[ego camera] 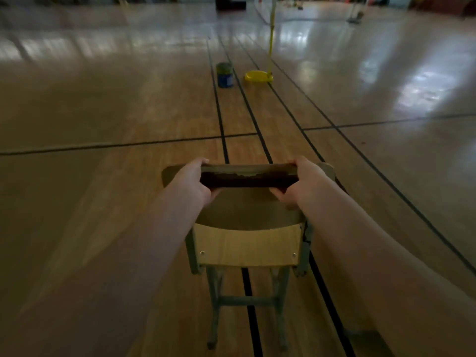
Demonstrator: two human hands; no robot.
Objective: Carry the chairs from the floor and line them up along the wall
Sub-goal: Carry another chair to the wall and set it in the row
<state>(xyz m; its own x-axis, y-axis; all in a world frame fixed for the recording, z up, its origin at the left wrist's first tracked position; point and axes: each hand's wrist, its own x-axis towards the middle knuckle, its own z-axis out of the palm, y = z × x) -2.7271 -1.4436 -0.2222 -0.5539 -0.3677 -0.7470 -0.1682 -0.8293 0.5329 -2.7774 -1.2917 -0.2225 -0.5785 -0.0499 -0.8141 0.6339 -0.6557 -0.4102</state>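
1. The chair is small, with a pale plywood seat and backrest on a grey-green metal frame. It fills the lower centre of the frame, backrest nearest the camera and legs running towards the bottom edge. Whether its feet touch the floor I cannot tell.
2. The left grip is wrapped round the far edge of the seat at its left corner. The right grip is wrapped round the same edge at the right corner. Both are holding the chair.
3. Judging by its build, it should be light enough for 1 person and stiff throughout, with nothing that flexes or folds. Most of the weight probably sits in the metal frame and legs, so held by the seat edge it may hang back-heavy and swing.
4. The seat edge between the 2 grips looks chipped and flaking, so splinters are likely there. Varnished ply can also slip, so the frame tubes or the top of the backrest would probably give a surer hold.
5. No writing shows on the chair, only 2 rivets on the backrest.
6. A blue tin stands upper centre, its label too blurred to read. Just right of it is a yellow disc base carrying a pole, with no visible lettering.
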